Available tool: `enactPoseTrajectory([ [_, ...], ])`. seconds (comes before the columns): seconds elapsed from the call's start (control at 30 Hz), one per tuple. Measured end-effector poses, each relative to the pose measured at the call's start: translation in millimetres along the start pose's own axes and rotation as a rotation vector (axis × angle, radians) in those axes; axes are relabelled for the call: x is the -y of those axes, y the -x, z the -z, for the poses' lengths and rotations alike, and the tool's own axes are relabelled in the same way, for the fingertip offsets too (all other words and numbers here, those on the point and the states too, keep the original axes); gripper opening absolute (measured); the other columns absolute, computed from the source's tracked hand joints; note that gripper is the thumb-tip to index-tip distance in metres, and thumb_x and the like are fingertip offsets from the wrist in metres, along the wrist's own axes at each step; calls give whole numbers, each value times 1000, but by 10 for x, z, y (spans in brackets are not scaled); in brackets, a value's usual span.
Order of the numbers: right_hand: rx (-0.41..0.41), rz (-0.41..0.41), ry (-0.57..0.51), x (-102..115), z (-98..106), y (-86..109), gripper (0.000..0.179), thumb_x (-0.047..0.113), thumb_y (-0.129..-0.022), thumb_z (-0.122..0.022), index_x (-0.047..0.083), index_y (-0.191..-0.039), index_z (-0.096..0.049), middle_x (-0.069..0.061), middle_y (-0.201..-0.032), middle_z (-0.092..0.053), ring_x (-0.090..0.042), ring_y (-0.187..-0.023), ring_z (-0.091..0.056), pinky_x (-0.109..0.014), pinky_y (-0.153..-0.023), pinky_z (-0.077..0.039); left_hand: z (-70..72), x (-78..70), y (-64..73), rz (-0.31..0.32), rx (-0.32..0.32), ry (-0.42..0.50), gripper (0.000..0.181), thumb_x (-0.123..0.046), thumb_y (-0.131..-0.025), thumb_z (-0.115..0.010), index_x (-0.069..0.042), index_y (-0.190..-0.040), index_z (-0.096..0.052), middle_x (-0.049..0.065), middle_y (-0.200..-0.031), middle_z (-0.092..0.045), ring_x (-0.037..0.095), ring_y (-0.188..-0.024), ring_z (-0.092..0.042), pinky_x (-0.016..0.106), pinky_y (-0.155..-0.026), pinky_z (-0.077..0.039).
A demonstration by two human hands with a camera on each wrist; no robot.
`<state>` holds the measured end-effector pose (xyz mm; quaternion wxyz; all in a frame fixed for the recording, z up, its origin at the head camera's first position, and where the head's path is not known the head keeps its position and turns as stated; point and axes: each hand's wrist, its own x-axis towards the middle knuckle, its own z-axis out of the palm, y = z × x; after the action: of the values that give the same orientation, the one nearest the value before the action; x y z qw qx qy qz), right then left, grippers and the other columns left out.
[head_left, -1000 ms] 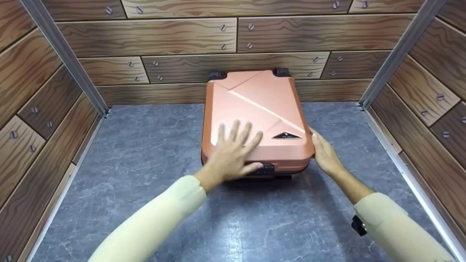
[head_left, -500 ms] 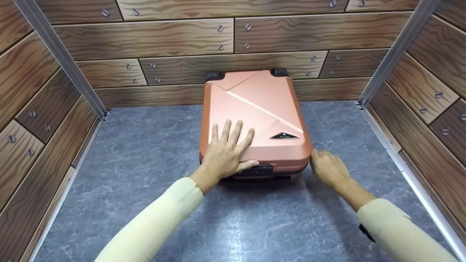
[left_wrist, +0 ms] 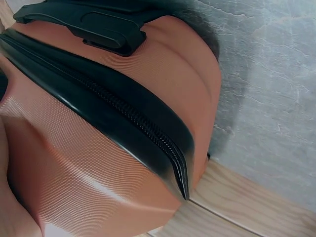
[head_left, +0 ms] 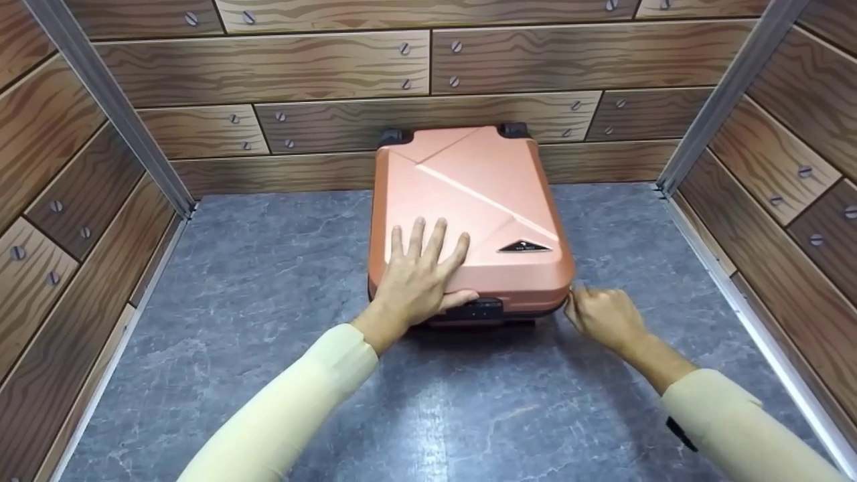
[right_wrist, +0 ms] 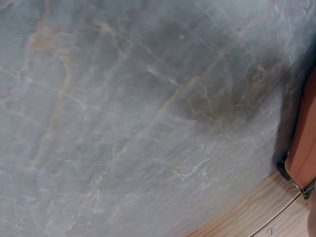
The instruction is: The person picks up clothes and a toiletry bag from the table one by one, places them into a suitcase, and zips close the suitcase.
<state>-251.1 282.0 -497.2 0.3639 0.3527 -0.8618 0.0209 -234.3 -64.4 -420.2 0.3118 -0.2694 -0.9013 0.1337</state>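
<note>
Two hands on one rose-gold hard-shell suitcase (head_left: 469, 214), which lies flat at centre frame in the head view, on the grey marbled floor (head_left: 268, 281), far end close to the back wall.

Left hand (head_left: 418, 281): palm down on the lid's near-left part, fingers (head_left: 416, 235) straight and spread, thumb hooked over the near edge just beside the black lock block (head_left: 479, 309). Flat press, not a clamp.

Right hand (head_left: 602, 316): at the case's near-right corner, lower right of centre. Fingers curled, fingertips at the corner seam. Whether they pinch a zipper pull or anything else, can't tell; that spot is too small and hidden by the knuckles.

Suitcase details:
- Lid has raised diagonal creases and a small black triangular badge (head_left: 525, 247) right of the left hand.
- Two black wheels (head_left: 514, 129) show at the far end, top of the case.
- Left wrist view: black zipper band (left_wrist: 123, 118) runs diagonally across the frame between the two shell halves, black handle (left_wrist: 94, 22) at upper left. Zipper teeth look closed along the visible stretch.
- Right wrist view: mostly floor; a sliver of the orange shell (right_wrist: 305, 143) at the right edge, with a dark wheel (right_wrist: 284, 170) below it.

Surroundings: wood-plank-pattern walls (head_left: 268, 67) with screw heads on three sides, metal corner posts (head_left: 107, 100) at upper left and upper right. Both forearms wear pale yellow sleeves (head_left: 288, 415).
</note>
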Motion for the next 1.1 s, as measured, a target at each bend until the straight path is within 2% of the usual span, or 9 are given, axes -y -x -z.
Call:
enactPoseTrajectory([
  [0.2,-40,-14,-12,82,21,-16,26,9,-83,-52,8,-58,-43,-2,-43,-39,-20,-33,-36,-39,-31,-34,-11,14,-1,-10,-20,-5,86,-82,-90,-23,-24,-152,-38,18,-150,-47,46,-133,-49,68,-101,-41],
  [0.37,-69,21,-11,144,38,29,23,9,-80,-51,10,-58,-44,0,-43,-38,-16,-33,-34,-36,-30,-33,-17,4,-1,-2,-40,-12,85,-83,-90,-24,-25,-151,-39,20,-148,-49,46,-132,-50,68,-100,-41],
  [0.6,-109,49,-36,291,47,70,20,11,-78,-54,10,-60,-45,4,-44,-37,-16,-32,-37,-34,-30,-33,-4,18,-8,1,-29,-1,86,-83,-89,-24,-26,-151,-39,21,-148,-49,47,-132,-49,68,-101,-40],
  [0.9,-94,50,-87,536,45,44,19,10,-79,-54,11,-61,-47,3,-45,-42,-13,-34,-39,-31,-32,-36,-8,20,-7,0,-37,-3,85,-83,-89,-25,-26,-151,-40,21,-148,-49,46,-132,-50,69,-101,-40],
  [1.1,-102,0,-92,710,23,-8,20,9,-80,-54,11,-62,-46,2,-45,-42,-16,-33,-40,-33,-32,-35,-5,24,-5,-4,-37,-1,85,-82,-90,-25,-25,-151,-40,21,-147,-49,47,-132,-50,69,-100,-40],
])
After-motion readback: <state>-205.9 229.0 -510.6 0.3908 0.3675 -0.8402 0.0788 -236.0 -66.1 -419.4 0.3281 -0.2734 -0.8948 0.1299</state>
